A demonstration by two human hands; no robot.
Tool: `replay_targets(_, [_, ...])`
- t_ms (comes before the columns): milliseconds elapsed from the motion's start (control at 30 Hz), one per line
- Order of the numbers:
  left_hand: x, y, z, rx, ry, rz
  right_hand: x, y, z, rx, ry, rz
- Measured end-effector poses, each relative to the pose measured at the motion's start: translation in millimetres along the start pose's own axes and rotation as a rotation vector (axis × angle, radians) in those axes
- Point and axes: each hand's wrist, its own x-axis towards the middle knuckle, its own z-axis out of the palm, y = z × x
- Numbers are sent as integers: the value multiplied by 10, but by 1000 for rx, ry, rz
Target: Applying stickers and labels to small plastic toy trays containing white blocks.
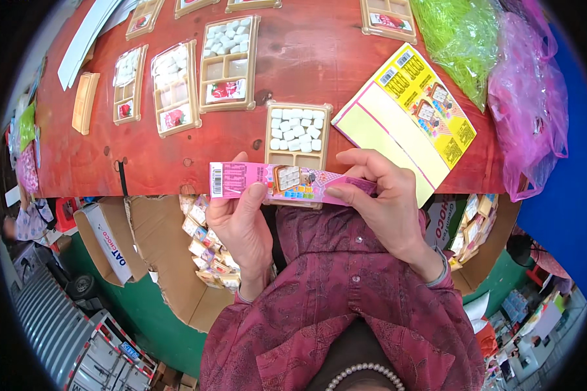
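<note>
A pink sleeve is held flat at the near edge of the surface, pinched at its ends by the left hand and right hand; both grips are closed on it. Just behind it a tray of white cubes is seen, partly covered by the sleeve. A yellow flattened carton lies to the right. Further trays are set farther back, and bags at far right.
</note>
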Motion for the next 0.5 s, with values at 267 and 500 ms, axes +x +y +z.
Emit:
replay_targets(267, [81, -27, -19, 193, 15, 11, 76, 73, 79, -109, 35, 15])
replay_targets(500, [131, -87, -12, 287, 55, 67, 151, 83, 113, -105, 39, 23])
